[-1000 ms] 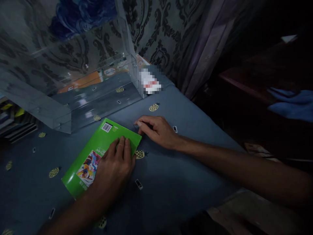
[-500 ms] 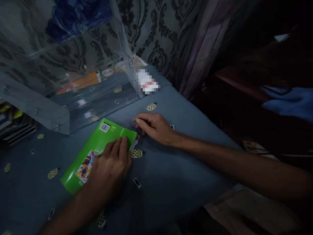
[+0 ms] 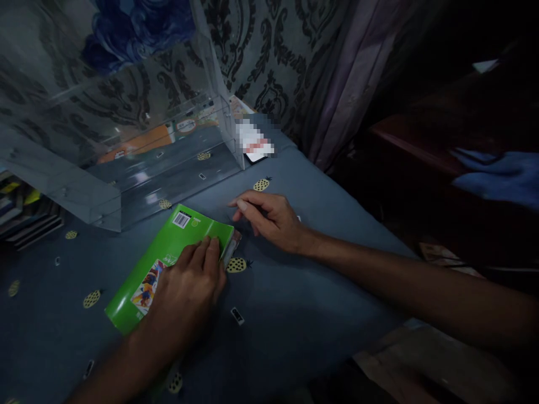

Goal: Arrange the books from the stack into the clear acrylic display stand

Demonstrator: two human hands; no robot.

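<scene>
A green book [image 3: 164, 241] with a barcode and a colourful picture on its cover lies at a slant on the cloth-covered table. My left hand [image 3: 189, 280] is on the right part of its cover, fingers close together along the edge; its thumb is mostly hidden. Some pages or inner layers show at the book's right edge. Just right of the book's upper corner, my right hand [image 3: 269, 219] is above the cloth, apart from the book. Its thumb and index finger are pinched together, and I cannot make out anything between them.
A clear plastic rack [image 3: 113, 207] stands behind the book. Beside it lies a phone-like item [image 3: 256, 157], partly blurred out. Orange printed sheets [image 3: 143, 140] lie behind the rack, and stacked books [image 3: 31, 216] are at left. The table's edge [image 3: 357, 202] slopes down at right.
My right hand has shifted very slightly, its fingers turning a little. My left hand stays on the book, whose right edge shows slightly more of the inner layers.
</scene>
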